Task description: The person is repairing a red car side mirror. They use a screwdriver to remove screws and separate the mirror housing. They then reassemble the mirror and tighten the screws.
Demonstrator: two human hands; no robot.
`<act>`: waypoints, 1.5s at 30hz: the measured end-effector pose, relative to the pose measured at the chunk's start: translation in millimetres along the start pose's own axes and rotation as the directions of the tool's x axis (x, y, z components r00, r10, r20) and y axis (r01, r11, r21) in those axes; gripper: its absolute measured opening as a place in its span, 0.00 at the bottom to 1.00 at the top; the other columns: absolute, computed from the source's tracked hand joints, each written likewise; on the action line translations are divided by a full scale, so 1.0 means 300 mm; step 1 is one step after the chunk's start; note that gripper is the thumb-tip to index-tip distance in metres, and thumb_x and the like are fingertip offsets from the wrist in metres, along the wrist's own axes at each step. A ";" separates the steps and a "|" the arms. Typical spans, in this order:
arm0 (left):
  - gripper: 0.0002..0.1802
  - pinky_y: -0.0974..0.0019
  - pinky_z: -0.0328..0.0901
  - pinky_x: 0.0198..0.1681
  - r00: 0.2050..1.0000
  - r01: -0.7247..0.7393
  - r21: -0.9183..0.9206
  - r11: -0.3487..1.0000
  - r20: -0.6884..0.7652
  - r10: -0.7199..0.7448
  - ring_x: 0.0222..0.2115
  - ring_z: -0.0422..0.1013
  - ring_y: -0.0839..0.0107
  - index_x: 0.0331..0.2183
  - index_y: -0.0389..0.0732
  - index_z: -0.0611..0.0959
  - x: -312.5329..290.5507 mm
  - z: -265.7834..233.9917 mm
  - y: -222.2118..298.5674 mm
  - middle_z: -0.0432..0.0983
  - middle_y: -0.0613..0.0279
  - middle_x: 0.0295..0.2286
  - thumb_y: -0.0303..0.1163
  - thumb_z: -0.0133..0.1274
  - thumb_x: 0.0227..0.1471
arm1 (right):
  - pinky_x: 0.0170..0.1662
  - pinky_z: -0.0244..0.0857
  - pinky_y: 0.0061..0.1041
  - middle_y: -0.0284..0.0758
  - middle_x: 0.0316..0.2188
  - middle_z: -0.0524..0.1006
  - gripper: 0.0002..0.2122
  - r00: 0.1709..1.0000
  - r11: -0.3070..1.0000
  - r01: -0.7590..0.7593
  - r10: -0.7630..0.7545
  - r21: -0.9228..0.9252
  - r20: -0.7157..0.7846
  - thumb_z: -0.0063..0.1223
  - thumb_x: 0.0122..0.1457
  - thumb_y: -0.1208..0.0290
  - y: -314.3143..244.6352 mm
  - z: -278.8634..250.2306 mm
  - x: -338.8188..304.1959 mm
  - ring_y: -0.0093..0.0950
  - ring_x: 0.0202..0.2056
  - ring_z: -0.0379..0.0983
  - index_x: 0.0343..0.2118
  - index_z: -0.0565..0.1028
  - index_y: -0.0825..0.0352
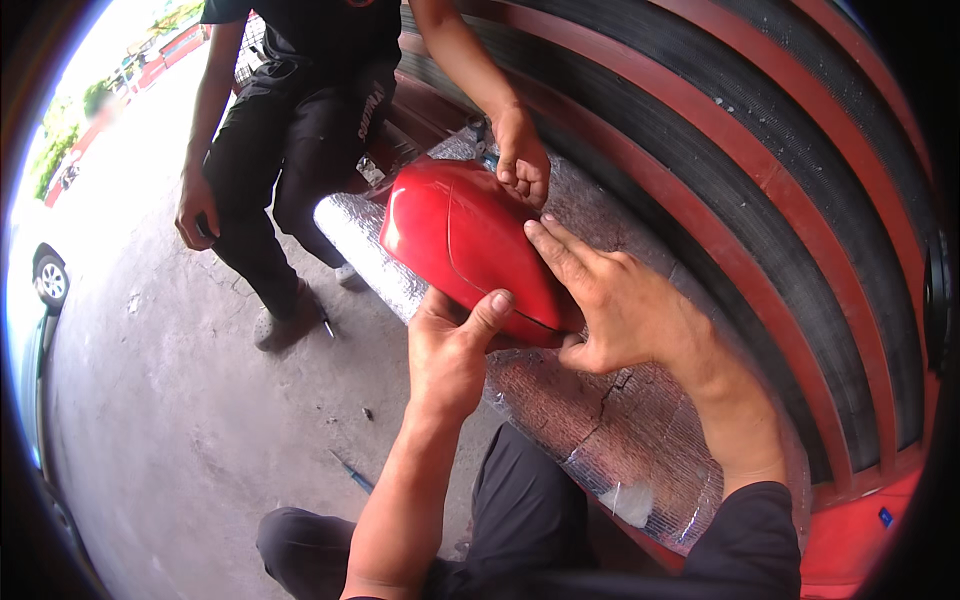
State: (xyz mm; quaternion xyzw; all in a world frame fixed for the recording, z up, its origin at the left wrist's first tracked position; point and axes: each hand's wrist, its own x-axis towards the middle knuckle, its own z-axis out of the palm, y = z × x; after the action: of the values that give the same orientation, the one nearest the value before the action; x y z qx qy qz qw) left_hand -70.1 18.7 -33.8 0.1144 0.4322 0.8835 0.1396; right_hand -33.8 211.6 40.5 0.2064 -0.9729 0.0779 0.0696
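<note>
A glossy red shell, apparently a car side mirror housing, is held tilted above a silver foil sheet. A thin dark seam crosses its surface. My left hand grips its near left edge, thumb on top and the other fingers hidden beneath. Along its right edge, my right hand holds on, with fingertips on the upper side and the thumb at the near end. Just beyond the far right edge is a co-worker's hand, its fingers curled; whether it touches the shell is unclear.
The foil sheet covers a seat of red slats and black strips. A blue-handled screwdriver lies on the concrete floor. The co-worker's other hand has a small dark thing. A car wheel shows at far left.
</note>
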 end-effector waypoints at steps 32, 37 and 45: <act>0.28 0.48 0.65 0.63 0.918 0.064 -0.258 0.964 0.394 0.044 0.58 0.71 0.56 0.58 0.35 0.73 0.058 -0.442 -0.027 0.74 0.51 0.56 0.35 0.59 0.61 | 0.59 0.72 0.44 0.61 0.67 0.55 0.51 0.916 0.956 0.141 -0.026 0.259 -0.400 0.66 0.40 0.71 0.029 0.279 -0.061 0.59 0.62 0.64 0.70 0.51 0.68; 0.29 0.49 0.66 0.62 0.932 0.084 -0.331 0.940 0.360 0.043 0.57 0.72 0.58 0.57 0.37 0.73 0.042 -0.484 -0.099 0.75 0.54 0.55 0.38 0.61 0.60 | 0.52 0.75 0.43 0.57 0.62 0.64 0.45 0.890 0.939 0.068 0.096 0.338 -0.446 0.62 0.41 0.72 0.000 0.284 -0.055 0.52 0.55 0.73 0.67 0.57 0.69; 0.29 0.44 0.79 0.44 0.967 0.157 -0.084 0.984 0.215 -0.136 0.43 0.80 0.46 0.55 0.31 0.72 -0.018 -0.457 -0.032 0.80 0.43 0.46 0.40 0.60 0.60 | 0.44 0.73 0.38 0.46 0.38 0.75 0.19 0.843 0.724 -0.313 0.509 0.615 -0.171 0.64 0.58 0.59 -0.083 0.283 -0.115 0.45 0.39 0.78 0.40 0.78 0.73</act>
State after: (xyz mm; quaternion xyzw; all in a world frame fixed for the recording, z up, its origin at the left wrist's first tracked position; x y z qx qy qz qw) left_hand -107.9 -77.8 -124.2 0.1669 0.3777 0.8745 0.2545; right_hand -1.0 187.4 -45.3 -0.0229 -0.9006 0.4085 0.1468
